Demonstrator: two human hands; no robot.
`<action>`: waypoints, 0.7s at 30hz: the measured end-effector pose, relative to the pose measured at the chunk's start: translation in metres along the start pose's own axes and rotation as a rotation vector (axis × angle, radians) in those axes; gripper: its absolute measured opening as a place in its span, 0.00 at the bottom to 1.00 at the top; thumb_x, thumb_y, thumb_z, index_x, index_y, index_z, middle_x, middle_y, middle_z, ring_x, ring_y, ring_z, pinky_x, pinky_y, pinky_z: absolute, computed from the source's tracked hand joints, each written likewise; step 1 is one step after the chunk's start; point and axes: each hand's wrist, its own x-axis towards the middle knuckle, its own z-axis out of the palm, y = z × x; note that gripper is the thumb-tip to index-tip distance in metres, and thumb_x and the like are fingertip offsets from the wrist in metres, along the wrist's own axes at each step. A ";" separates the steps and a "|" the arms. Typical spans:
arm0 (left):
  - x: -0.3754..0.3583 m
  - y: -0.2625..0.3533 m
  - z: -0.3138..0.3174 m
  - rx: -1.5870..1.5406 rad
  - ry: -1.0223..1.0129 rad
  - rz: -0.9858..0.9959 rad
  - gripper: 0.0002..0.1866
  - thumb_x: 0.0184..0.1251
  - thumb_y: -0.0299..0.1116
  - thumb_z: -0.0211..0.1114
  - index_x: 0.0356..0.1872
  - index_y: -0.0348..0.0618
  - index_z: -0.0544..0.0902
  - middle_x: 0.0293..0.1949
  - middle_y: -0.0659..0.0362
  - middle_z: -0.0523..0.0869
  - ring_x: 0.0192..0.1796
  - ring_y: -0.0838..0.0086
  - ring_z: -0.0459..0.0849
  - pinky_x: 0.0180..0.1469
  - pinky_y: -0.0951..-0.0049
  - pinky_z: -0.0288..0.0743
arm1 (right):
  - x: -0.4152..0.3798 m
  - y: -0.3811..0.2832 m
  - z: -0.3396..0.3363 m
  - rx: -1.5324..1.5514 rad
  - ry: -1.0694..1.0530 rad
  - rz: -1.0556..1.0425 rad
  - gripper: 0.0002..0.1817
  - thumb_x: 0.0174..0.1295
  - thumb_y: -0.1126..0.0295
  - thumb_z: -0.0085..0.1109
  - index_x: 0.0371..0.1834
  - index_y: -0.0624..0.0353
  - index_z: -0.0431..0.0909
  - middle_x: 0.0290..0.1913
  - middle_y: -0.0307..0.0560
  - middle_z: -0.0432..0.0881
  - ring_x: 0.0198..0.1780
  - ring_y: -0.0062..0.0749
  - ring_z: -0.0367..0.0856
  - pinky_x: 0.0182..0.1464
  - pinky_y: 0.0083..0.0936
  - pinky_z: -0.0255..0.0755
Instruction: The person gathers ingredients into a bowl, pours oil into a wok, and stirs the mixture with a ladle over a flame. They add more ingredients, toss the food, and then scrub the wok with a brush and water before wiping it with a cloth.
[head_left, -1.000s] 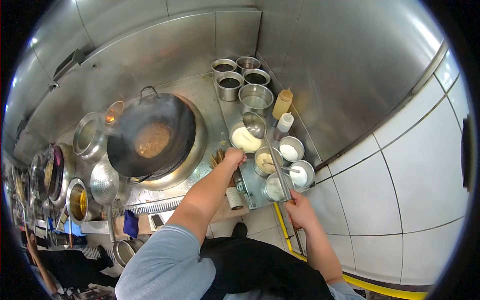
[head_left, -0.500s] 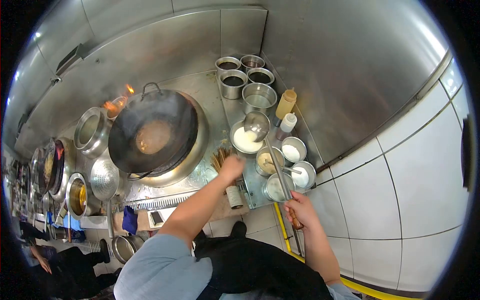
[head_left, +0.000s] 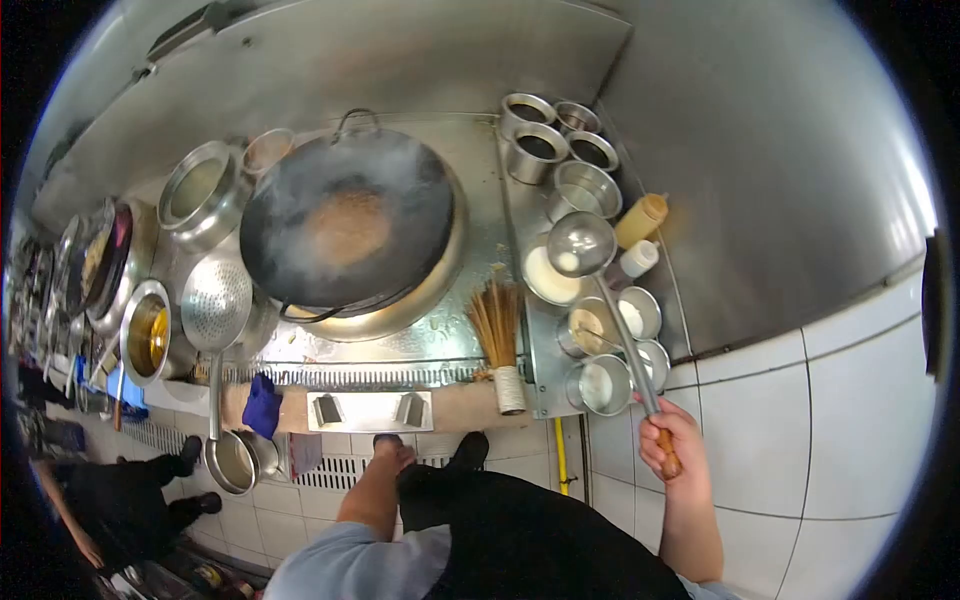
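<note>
**Ladle over the seasoning bowls**

The right hand (head_left: 672, 450) has its fingers wrapped around the wooden grip of a long steel ladle (head_left: 582, 244), whose bowl hangs above a round steel bowl of white paste (head_left: 548, 280) on the steel worktop (head_left: 470, 200), holding a dab of white. The left hand (head_left: 392, 458) hangs low by the worktop's front edge; whether its fingers are spread or curled cannot be told. A wide black wok (head_left: 350, 225) steams nearby, beside a bamboo brush (head_left: 497, 330).

No text, label, brand or number can be read anywhere.
</note>
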 end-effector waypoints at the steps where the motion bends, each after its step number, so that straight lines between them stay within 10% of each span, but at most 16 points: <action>1: 0.015 -0.003 -0.002 -0.247 -0.012 0.105 0.18 0.67 0.51 0.49 0.47 0.51 0.77 0.31 0.62 0.83 0.33 0.67 0.81 0.37 0.58 0.75 | -0.003 -0.003 0.007 0.030 0.002 0.012 0.21 0.58 0.74 0.46 0.57 0.66 0.68 0.19 0.41 0.67 0.08 0.20 0.58 0.09 0.18 0.54; 3: 0.011 0.016 0.038 -0.979 -0.233 0.175 0.19 0.68 0.51 0.48 0.46 0.50 0.79 0.41 0.59 0.83 0.41 0.64 0.82 0.38 0.61 0.79 | -0.010 -0.006 0.022 0.051 -0.057 0.006 0.22 0.58 0.74 0.46 0.57 0.67 0.68 0.19 0.41 0.67 0.09 0.21 0.59 0.09 0.19 0.54; 6: 0.021 0.020 0.062 -1.265 -0.338 0.350 0.19 0.68 0.52 0.48 0.48 0.52 0.78 0.43 0.60 0.82 0.43 0.66 0.82 0.37 0.64 0.79 | -0.016 -0.015 0.056 0.070 -0.142 -0.008 0.23 0.57 0.74 0.47 0.58 0.68 0.68 0.19 0.42 0.67 0.09 0.22 0.60 0.08 0.20 0.54; 12: -0.011 0.030 0.075 -1.110 -0.198 0.302 0.18 0.70 0.50 0.47 0.50 0.52 0.76 0.44 0.61 0.82 0.44 0.67 0.82 0.40 0.64 0.79 | -0.002 -0.015 0.134 -0.106 -0.290 -0.005 0.25 0.58 0.75 0.46 0.61 0.68 0.65 0.21 0.41 0.67 0.10 0.22 0.60 0.09 0.20 0.56; 19: -0.032 0.025 0.033 -0.918 -0.145 0.338 0.18 0.72 0.44 0.46 0.54 0.45 0.73 0.45 0.56 0.82 0.46 0.66 0.82 0.47 0.63 0.78 | 0.109 0.050 0.227 -0.482 -0.338 -0.118 0.10 0.59 0.75 0.52 0.43 0.61 0.70 0.22 0.40 0.71 0.13 0.22 0.66 0.13 0.20 0.59; 21: -0.042 0.015 0.003 -0.714 -0.218 0.086 0.20 0.71 0.42 0.47 0.57 0.43 0.70 0.45 0.55 0.82 0.47 0.63 0.82 0.46 0.67 0.76 | 0.128 0.068 0.241 -0.603 -0.266 -0.180 0.04 0.59 0.76 0.50 0.36 0.61 0.69 0.22 0.39 0.72 0.14 0.24 0.69 0.15 0.20 0.62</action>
